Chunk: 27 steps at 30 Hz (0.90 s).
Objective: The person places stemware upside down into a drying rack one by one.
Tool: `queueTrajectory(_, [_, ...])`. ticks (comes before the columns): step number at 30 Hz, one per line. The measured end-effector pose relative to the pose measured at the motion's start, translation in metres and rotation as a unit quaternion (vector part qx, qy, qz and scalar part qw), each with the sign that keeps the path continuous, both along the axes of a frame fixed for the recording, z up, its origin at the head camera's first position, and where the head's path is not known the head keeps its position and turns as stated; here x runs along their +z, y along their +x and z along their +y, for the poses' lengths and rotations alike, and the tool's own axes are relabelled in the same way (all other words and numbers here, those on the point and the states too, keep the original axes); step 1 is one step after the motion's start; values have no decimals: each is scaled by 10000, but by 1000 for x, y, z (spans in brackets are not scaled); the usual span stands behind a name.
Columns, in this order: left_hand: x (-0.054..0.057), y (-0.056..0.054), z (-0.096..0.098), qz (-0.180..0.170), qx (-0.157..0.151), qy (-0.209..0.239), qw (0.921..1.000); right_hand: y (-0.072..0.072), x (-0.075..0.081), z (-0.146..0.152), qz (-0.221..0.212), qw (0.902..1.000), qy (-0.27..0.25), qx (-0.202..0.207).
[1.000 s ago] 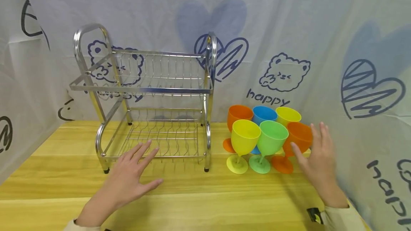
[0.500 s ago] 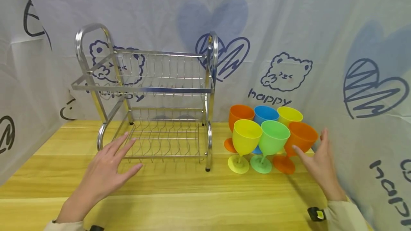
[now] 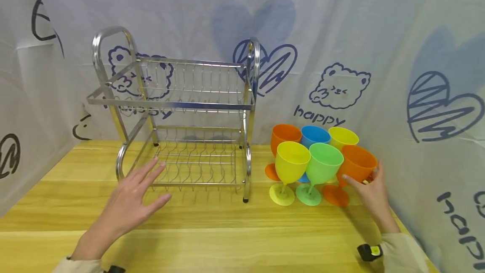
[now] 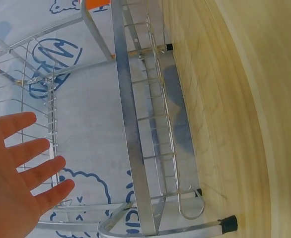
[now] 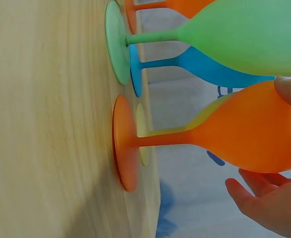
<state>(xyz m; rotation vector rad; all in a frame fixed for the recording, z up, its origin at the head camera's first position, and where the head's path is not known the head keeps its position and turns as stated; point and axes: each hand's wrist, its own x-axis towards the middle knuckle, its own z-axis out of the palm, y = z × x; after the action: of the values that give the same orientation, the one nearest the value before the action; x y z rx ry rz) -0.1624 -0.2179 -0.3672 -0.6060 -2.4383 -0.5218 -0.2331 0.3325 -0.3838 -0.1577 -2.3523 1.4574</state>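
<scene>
My right hand (image 3: 373,195) is at the front orange goblet (image 3: 358,163). Its thumb lies on the near side of the bowl, and its other fingers curve round the far side. In the right wrist view, this orange goblet (image 5: 254,131) stands upright with its foot on the table, the fingertips (image 5: 240,193) partly behind the bowl. Beside it stand a green goblet (image 3: 323,163) and a yellow goblet (image 3: 291,163). My left hand (image 3: 126,203), fingers spread and holding nothing, hovers before the two-tier metal dish rack (image 3: 170,105). The left wrist view shows that hand (image 4: 16,168) near the rack's wires.
Behind the front row stand another orange goblet (image 3: 285,135), a blue goblet (image 3: 314,135) and a second yellow goblet (image 3: 342,137). The wooden table (image 3: 212,239) ends at a printed cloth (image 3: 379,24) at the back and sides.
My right hand has moved in against the front orange goblet, its fingers closing round the bowl. My left hand has shifted left and a little lower, away from the rack's middle.
</scene>
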Motion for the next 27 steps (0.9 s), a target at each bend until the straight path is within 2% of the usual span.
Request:
queueTrajectory(4, [4, 1, 5, -173, -122, 195, 9996, 6, 4, 3, -152, 9994, -77, -313])
queueTrajectory(10, [12, 5, 13, -212, -433, 646, 9967, 21, 15, 2, 268, 9972, 253, -655])
queueTrajectory(14, [12, 6, 17, -185, -551, 956, 9937, 31, 23, -2, 427, 9951, 438, -774])
queueTrajectory(19, [4, 6, 23, 75, -588, 998, 9932, 43, 34, -15, 722, 9933, 637, -633])
queueTrajectory(23, [2, 6, 33, 287, -686, 915, 9930, 50, 40, -28, 1043, 9912, 734, -359])
queueTrajectory(27, [4, 9, 42, 84, -822, 1034, 9912, 54, 44, -40, 1330, 9876, 835, -46])
